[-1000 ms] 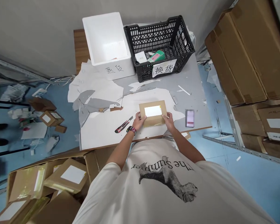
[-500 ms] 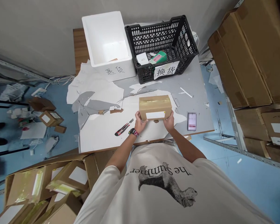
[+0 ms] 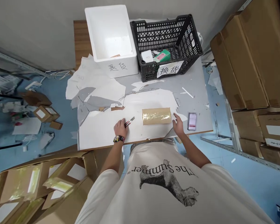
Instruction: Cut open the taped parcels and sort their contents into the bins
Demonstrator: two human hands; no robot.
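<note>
A taped brown cardboard box (image 3: 156,116) lies on the white-covered table, its tape seam facing up. To its left, my left hand (image 3: 120,128) is closed over the handle of a red and black box cutter (image 3: 129,122). The cutter's blade points up and right, toward the box, and most of the handle is hidden under my fingers. Just past the box's right end, my right hand (image 3: 178,125) rests with its fingers apart, holding nothing and not touching the box.
A phone (image 3: 192,121) lies at the table's right. Behind stand a white foam box (image 3: 123,67) and a black plastic crate (image 3: 151,73) with small packages inside. A large carton of parcels (image 3: 88,161) is at lower left; stacked cartons (image 3: 245,62) rise on the right.
Both hands have let go of the cardboard box, which now lies flat with its seam up. My left hand has moved left onto the box cutter; my right hand has shifted slightly right.
</note>
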